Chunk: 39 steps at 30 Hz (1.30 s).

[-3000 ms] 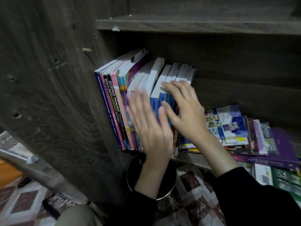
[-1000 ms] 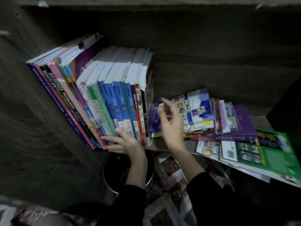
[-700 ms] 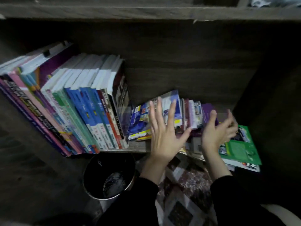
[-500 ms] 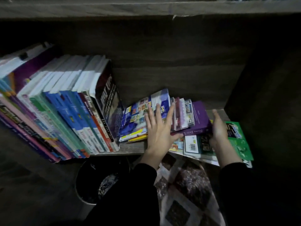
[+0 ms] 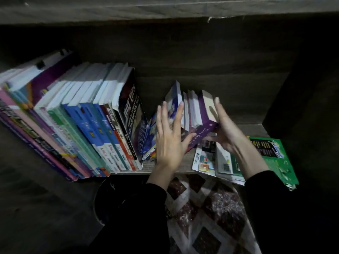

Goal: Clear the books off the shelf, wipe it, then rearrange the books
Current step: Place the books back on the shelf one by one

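Note:
A row of upright books (image 5: pixel 88 121) leans left on the wooden shelf (image 5: pixel 183 167). In the middle, a small bundle of books with a purple one (image 5: pixel 202 114) on the outside is tilted up on edge. My left hand (image 5: pixel 169 138) presses flat with straight fingers against the bundle's left side. My right hand (image 5: pixel 226 129) holds the purple book's right side, fingers up its cover and thumb under its spine. Flat books, among them a green one (image 5: pixel 271 158), lie under and to the right of my right hand.
A dark round bin (image 5: pixel 117 202) stands on the floor below the shelf. A patterned tiled floor (image 5: pixel 211 217) shows between my black sleeves. The upper shelf board (image 5: pixel 165 10) runs across the top. A dark side wall (image 5: pixel 311 107) closes the shelf at the right.
The bundle that lay slanted on the shelf has been lifted up on edge between my hands. My right hand moved from the green book to the purple one.

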Tool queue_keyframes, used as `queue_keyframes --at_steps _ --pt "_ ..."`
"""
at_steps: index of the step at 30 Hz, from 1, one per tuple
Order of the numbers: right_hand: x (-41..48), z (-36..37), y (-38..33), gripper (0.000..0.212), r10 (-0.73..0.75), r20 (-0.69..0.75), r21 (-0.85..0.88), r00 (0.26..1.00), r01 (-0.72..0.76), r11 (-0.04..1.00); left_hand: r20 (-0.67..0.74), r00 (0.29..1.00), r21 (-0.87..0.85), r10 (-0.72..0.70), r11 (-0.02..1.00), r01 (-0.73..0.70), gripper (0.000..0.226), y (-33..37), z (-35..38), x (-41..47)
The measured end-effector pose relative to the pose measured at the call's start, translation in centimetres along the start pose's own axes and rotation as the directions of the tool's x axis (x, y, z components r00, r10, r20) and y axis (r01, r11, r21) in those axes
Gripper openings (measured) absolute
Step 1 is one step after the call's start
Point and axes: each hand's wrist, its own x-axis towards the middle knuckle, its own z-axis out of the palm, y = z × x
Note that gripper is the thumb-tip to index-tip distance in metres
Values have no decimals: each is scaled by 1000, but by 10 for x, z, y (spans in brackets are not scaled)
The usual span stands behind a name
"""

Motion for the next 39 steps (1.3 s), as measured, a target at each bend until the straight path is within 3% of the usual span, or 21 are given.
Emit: queue_keyframes --at_steps 3,6,10,12,15,17,21,27,30,32,34,37,39 --pt "-1 43 -2 72 -71 56 -49 996 74 996 -49 999 106 16 994 -11 98 -12 -19 5" --pt "8 86 8 66 -214 122 -254 969 239 937 -141 988 93 -65 993 79 85 -25 -44 6" --pt "22 113 19 71 -288 53 -295 956 290 910 -190 972 228 135 969 -90 66 -28 -53 0" --pt "25 113 22 80 -283 56 -260 958 287 922 -150 979 275 135 957 -89 63 -31 -52 5" --pt "24 109 28 102 -305 104 -220 947 321 921 -14 997 480 74 875 -58 75 -43 -46 10" --pt "21 99 42 97 -316 185 -248 931 355 901 63 998 574 32 817 -62 90 -48 -41 11" --pt "19 74 65 97 -294 360 -243 885 394 887 193 977 604 -93 796 -43 125 -47 -39 18" --pt "42 71 43 95 -377 399 -331 836 515 791 203 963 594 -177 804 23 126 -34 -42 24" --pt "43 67 57 89 -381 363 -355 850 504 787 198 973 536 -122 844 -3 106 -17 -41 19" --pt "41 65 65 86 -381 335 -378 862 494 783 262 965 507 26 847 -161 92 -7 -42 19" --pt "37 56 69 81 -346 292 -412 892 444 796 341 937 519 72 817 -251 78 -8 -40 21" --pt "23 27 75 72 -352 28 -525 936 313 792 347 938 571 13 791 -222 74 -7 -41 23" --pt "12 -3 79 66 -410 -210 -658 888 182 731 351 936 585 -33 788 -192 76 2 -40 21"
